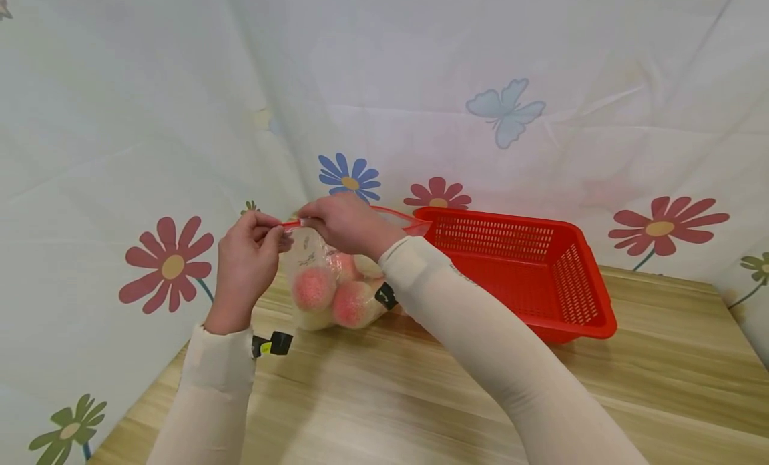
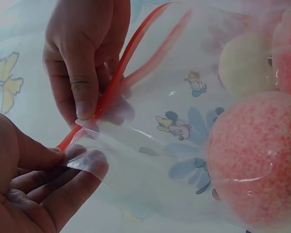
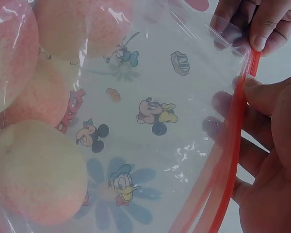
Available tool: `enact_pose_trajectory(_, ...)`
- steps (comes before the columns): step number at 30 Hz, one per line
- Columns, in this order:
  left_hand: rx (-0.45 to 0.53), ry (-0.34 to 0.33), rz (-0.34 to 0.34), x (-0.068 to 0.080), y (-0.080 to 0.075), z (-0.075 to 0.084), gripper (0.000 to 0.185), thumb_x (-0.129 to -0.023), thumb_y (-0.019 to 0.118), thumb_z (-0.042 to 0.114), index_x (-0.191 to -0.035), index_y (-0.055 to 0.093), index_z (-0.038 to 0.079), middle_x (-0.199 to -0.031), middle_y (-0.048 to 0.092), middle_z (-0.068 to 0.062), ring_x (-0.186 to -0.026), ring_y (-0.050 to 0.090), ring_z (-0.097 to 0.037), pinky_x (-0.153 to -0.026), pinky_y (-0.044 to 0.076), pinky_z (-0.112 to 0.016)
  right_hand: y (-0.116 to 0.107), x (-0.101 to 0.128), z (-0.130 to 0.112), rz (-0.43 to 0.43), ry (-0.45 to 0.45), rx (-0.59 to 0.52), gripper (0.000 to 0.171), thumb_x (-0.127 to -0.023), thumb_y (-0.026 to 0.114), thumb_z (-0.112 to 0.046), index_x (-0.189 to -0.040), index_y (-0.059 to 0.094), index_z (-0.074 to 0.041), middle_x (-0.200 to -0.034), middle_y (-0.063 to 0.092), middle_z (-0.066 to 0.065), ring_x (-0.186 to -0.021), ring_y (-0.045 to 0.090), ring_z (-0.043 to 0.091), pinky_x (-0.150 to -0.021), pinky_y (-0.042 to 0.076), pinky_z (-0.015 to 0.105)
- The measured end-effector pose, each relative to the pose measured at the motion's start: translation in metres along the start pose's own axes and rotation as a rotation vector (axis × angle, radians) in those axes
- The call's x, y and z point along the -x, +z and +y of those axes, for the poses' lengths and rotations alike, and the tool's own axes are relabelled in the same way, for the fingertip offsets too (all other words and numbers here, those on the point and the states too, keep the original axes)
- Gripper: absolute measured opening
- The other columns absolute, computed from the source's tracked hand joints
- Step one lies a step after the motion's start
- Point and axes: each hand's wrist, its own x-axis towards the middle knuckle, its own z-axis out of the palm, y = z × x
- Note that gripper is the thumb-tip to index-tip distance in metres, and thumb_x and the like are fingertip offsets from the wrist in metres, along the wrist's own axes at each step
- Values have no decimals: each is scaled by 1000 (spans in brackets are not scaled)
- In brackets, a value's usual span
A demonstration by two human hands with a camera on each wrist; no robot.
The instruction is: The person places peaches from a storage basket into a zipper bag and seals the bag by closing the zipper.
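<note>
Bag: a clear zip bag [image 1: 327, 278] printed with cartoon figures stands on the table [image 1: 420, 385], near its far left corner, just left of the basket.
Seal: a red zip strip [image 2: 117, 77] runs along the bag's top edge, held up between the two hands.
Left hand: the left hand [image 1: 246, 261] pinches the bag's top left corner at the end of the strip, thumb over curled fingers.
Right hand: the right hand [image 1: 342, 221] pinches the strip just right of the left hand, thumb on one side and fingers behind.
Strip state: to the right of the pinch the two red lines part, so it is probably unsealed there.
Contents: several round pink and pale peaches [image 1: 333, 295] lie in the bag's bottom.
Basket: a red slatted basket [image 1: 529, 271] sits on the table's far side.
Backdrop: a flower-and-butterfly cloth [image 1: 150, 118] hangs behind.
</note>
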Motion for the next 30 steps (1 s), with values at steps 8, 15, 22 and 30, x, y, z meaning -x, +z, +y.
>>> enact_pose_trajectory(8,-3,9,1,0,-2,-1,20,-99,54,20,-111,57,4,-100,72,-14,-85,73,-23,-80,58,-33,0,2,0,-46,68,43,33,-101,49,-30,-130,62,-27,-123,67,-8,-112,61,11,-95,45,35)
enact_pose_trajectory(15,2,6,4,0,-4,-3,19,-99,54,19,-110,57,4,-100,72,-13,-85,72,-22,-77,59,-26,-2,5,1,-52,67,55,33,-101,49,-30,-131,62,-27,-119,67,-7,-110,61,12,-96,44,35)
enact_pose_trajectory(22,-5,-30,-10,0,-6,-3,21,-100,52,23,-111,56,5,-103,72,-13,-88,72,-23,-83,58,-36,-1,6,4,-46,61,61,33,-100,50,-30,-131,62,-27,-116,67,-7,-108,61,12,-94,45,34)
enact_pose_trajectory(30,-10,-36,-8,2,-9,-4,22,-99,53,23,-111,57,6,-103,72,-13,-89,72,-23,-81,58,-31,1,9,7,-34,63,53,32,-100,50,-30,-129,63,-28,-114,67,-7,-104,60,12,-90,45,32)
